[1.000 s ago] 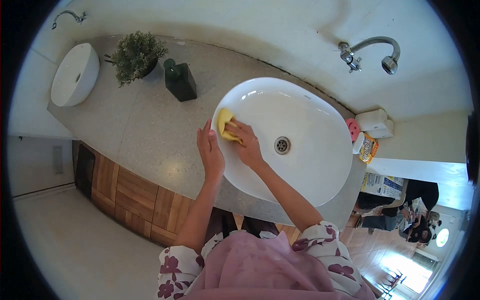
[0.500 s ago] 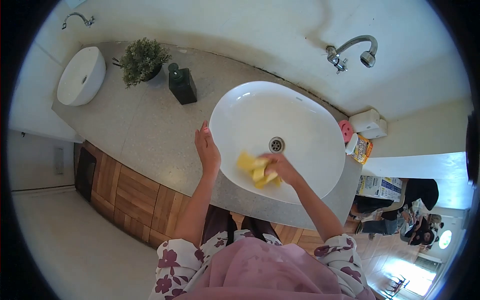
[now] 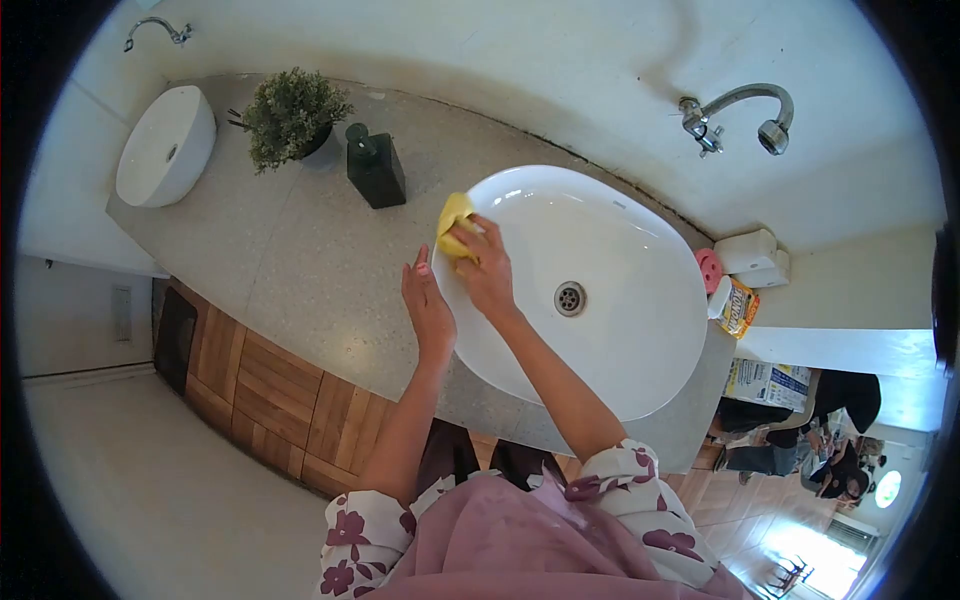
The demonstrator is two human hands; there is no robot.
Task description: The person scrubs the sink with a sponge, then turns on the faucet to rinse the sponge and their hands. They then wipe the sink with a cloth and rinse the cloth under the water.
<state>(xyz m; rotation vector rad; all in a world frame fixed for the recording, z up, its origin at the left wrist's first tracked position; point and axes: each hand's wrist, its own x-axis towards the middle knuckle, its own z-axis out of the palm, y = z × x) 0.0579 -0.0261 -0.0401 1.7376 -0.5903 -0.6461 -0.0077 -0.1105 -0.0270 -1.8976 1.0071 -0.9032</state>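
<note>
A white oval wash basin [image 3: 630, 350] sits on the grey counter, its round metal drain [image 3: 570, 298] near the middle. My right hand [image 3: 486, 268] grips a yellow cloth [image 3: 453, 222] and presses it over the basin's upper-left rim. Part of the cloth is hidden under the fingers. Just below it, my left hand [image 3: 430, 305] lies against the basin's outer left side, fingers stretched out and holding nothing.
A dark soap dispenser [image 3: 376, 170] and a potted plant [image 3: 295, 118] stand left on the counter [image 3: 300, 290]. A faucet [image 3: 745, 105] juts from the wall. White rolls [image 3: 750, 252], a pink sponge [image 3: 708, 270] and an orange packet [image 3: 739, 308] lie right. People [image 3: 840, 470] are in the background.
My right hand has carried the yellow cloth from the basin's lower inside up and left to the upper-left rim. My left hand stays at the basin's left side. The view has shifted slightly.
</note>
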